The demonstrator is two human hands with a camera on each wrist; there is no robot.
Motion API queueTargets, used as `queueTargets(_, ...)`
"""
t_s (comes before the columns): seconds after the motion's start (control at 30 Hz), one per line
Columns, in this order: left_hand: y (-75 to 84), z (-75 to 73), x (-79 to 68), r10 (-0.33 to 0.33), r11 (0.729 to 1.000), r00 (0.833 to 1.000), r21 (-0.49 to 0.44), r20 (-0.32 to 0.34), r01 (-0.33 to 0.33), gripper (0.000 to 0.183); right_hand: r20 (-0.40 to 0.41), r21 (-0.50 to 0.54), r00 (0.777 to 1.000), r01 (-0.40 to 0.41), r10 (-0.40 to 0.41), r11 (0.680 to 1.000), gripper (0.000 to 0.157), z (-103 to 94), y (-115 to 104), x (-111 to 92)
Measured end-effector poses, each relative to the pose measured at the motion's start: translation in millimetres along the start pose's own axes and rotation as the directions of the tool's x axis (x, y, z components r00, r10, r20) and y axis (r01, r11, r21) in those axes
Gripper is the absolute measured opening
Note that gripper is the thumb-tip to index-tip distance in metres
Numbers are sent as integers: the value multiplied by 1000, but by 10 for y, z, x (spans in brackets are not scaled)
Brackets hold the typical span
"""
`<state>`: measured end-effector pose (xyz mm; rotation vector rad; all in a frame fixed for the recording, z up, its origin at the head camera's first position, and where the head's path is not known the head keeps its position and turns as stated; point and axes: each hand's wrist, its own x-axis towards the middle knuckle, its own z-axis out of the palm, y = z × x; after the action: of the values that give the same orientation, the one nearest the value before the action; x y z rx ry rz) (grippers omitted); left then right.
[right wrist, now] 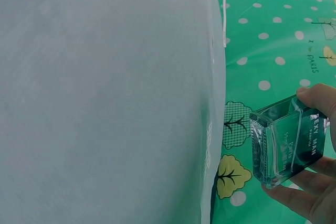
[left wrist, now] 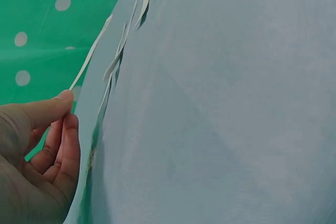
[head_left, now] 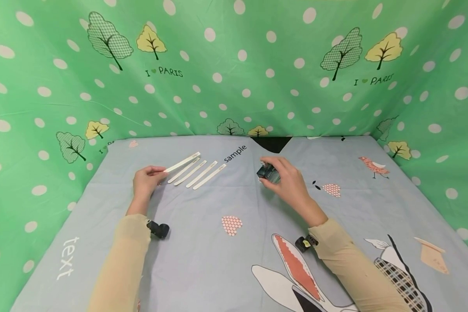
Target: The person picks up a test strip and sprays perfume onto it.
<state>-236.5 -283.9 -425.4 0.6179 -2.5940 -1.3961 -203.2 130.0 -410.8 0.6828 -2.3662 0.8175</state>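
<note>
My left hand pinches one end of a white paper test strip between thumb and fingertips; in the left wrist view this strip slants up and away from the fingers. Several like strips lie side by side on the cloth just right of that hand, with small print near their far ends. Over the middle right of the cloth, my right hand grips a dark green glass perfume bottle. The right wrist view shows its clear, thick glass and white lettering, thumb on one side and fingers on the other.
A grey-blue printed cloth covers the table, with hearts, a bird and a rabbit drawn on it. Green dotted curtains stand behind and at both sides. Each wrist wears a small black camera.
</note>
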Motion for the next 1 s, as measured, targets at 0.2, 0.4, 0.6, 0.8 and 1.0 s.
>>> queueTargets(0.2,32,7,-9,20,1000,1000,8,5,-20,29,1,-2,1000,-1,1,1000,57,0,3,-1)
queueTargets(0.4,73,45,-15,44,999,999,-17,-4,-44,25,0,2,1000,1,-1,1000,57,6,1,-3)
queueTargets(0.6,121,46,-57,76,997,996,-16,35,-76,30,6,-1,1000,-7,7,1000,58,10,7,-1)
queueTargets(0.8,184,94,-100,108,994,993,-7,38,-108,30,7,0,1000,-12,12,1000,57,8,9,0)
queueTargets(1.0,194,118,-117,144,990,988,-21,55,-143,29,6,-2,1000,-14,14,1000,58,5,13,2)
